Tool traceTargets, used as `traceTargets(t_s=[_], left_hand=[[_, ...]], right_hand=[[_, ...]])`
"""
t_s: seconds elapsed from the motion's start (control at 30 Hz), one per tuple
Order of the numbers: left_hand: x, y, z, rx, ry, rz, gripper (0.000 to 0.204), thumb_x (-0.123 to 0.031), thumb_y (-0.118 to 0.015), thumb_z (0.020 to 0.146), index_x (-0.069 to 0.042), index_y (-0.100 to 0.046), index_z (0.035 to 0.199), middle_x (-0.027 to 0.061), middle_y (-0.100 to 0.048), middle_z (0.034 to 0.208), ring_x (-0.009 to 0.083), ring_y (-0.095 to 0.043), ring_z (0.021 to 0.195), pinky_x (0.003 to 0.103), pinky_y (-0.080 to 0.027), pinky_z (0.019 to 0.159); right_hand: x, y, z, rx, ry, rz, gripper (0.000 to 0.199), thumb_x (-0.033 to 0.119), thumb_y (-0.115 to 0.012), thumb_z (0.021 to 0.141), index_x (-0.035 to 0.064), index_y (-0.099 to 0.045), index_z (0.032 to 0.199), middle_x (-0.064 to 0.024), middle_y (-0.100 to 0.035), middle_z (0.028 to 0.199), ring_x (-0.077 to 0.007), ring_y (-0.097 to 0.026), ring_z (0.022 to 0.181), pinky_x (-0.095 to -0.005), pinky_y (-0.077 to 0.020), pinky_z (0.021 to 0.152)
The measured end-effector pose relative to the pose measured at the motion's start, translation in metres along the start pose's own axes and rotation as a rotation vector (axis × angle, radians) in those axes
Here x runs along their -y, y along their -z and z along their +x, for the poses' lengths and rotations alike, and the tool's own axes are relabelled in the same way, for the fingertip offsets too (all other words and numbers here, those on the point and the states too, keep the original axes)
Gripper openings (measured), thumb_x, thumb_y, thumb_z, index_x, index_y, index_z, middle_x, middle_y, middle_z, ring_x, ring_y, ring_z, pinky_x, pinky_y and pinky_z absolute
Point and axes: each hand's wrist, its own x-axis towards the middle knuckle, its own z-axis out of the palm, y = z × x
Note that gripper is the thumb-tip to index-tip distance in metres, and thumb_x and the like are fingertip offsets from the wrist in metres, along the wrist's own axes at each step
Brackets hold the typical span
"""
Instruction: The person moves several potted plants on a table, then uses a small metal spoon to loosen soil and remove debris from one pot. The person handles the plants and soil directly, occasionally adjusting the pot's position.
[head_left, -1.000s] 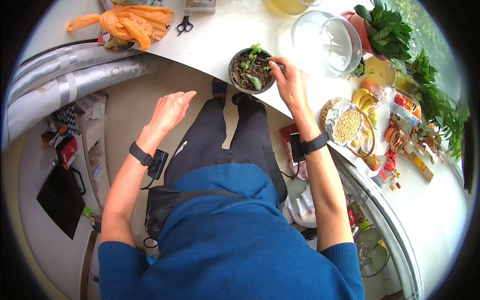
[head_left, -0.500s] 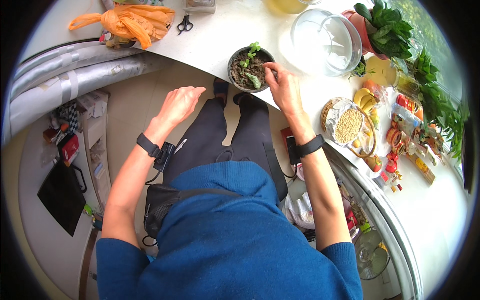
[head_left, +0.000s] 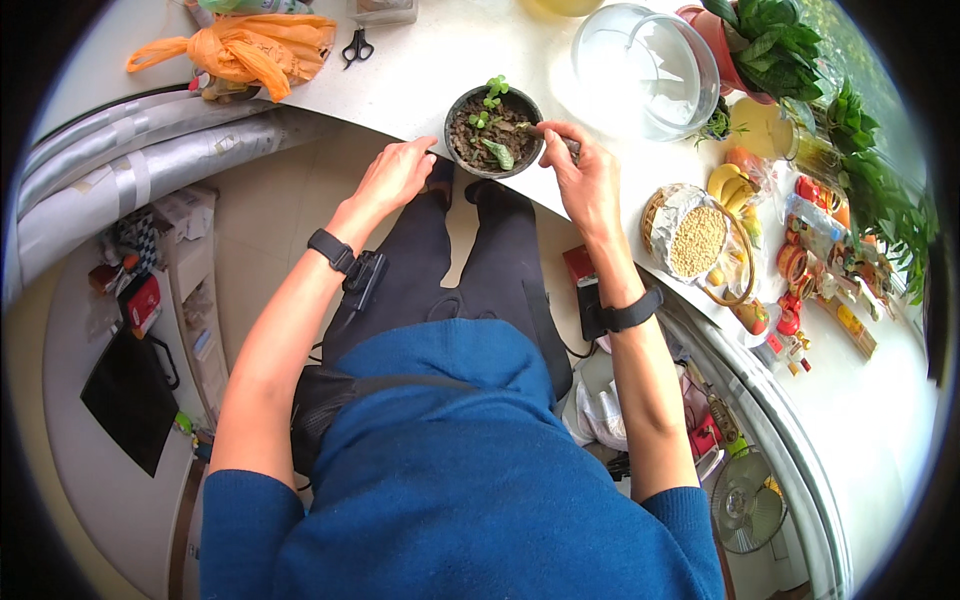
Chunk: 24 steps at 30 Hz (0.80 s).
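Observation:
A round dark plant pot of brown soil stands at the table's front edge. A small green sprig grows toward its far side, and a plump pale-striped leaf lies on the soil nearer me. At the pot's right rim, my right hand is closed in a pinch on a slim dark stick-like thing. Its tip reaches over the soil; the fingers hide most of it. My left hand is closed, thumb and fingers together, with its fingertips just beside the pot's left rim. Whether they touch it I cannot tell.
Black scissors and a knotted orange bag lie at far left. Right of the pot stand a large clear bowl, a potted plant and a basket of pale beans. Bananas lie behind the basket.
My left hand has moved right and up to the pot's left rim. My right hand has shifted slightly right, and the thing in its pinch now shows over the soil.

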Motion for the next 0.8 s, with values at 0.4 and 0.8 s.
traceTargets(t_s=[0.4,0.8], left_hand=[[-0.013,-0.012,0.020,0.090,0.230,-0.338,0.048,-0.006,-0.048,0.097,0.004,-0.042,0.144,0.0098,-0.069,0.098,0.0121,-0.062,0.066,0.027,-0.054,0.058],[-0.013,-0.014,0.022,0.079,0.219,-0.308,0.048,-0.003,-0.046,0.096,0.007,-0.042,0.142,0.0107,-0.069,0.097,0.0133,-0.063,0.067,0.029,-0.055,0.061]], right_hand=[[-0.010,-0.042,-0.014,-0.028,-0.185,0.214,0.021,0.020,-0.062,0.099,0.0021,-0.071,0.104,-0.0020,-0.066,0.063,-0.0050,-0.056,0.052,-0.0232,-0.0460,0.049],[-0.011,-0.053,-0.022,0.043,-0.189,0.282,0.023,0.019,-0.061,0.099,0.0006,-0.070,0.110,-0.0050,-0.067,0.066,-0.0069,-0.058,0.053,-0.0240,-0.0478,0.052]])
